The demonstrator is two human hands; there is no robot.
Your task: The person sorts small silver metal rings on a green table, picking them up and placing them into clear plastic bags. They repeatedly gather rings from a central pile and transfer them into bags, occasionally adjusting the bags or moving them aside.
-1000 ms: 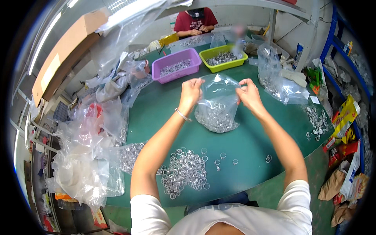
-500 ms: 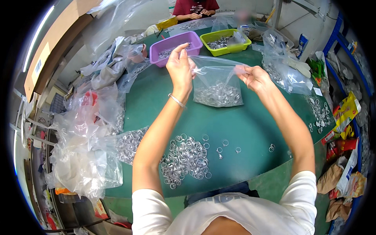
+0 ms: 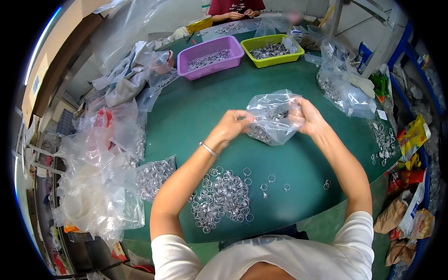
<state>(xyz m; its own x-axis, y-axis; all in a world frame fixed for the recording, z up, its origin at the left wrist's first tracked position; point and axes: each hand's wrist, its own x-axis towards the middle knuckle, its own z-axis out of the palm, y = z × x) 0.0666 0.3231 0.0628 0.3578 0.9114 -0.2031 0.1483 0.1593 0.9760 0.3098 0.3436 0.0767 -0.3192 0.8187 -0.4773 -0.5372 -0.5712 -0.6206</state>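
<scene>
A clear plastic bag with many silver rings inside is held over the green table between my hands. My left hand pinches the bag's left edge. On the other side, my right hand grips the bag's upper right edge, its fingers partly behind the film. The bag's mouth is spread and folded over, and it sits low at the table top. Closer to me lies a loose pile of silver rings, with a few single rings to its right. Left of the pile rests another filled clear bag.
A purple basin and a lime-green basin, both holding rings, stand at the back. Crumpled clear bags heap along the left. More bagged rings and loose rings lie at the right. A person works at the far end.
Both hands have come down and nearer to me with the bag. Its stretched, upright top is now slack and folded, and the bag has shifted slightly right.
</scene>
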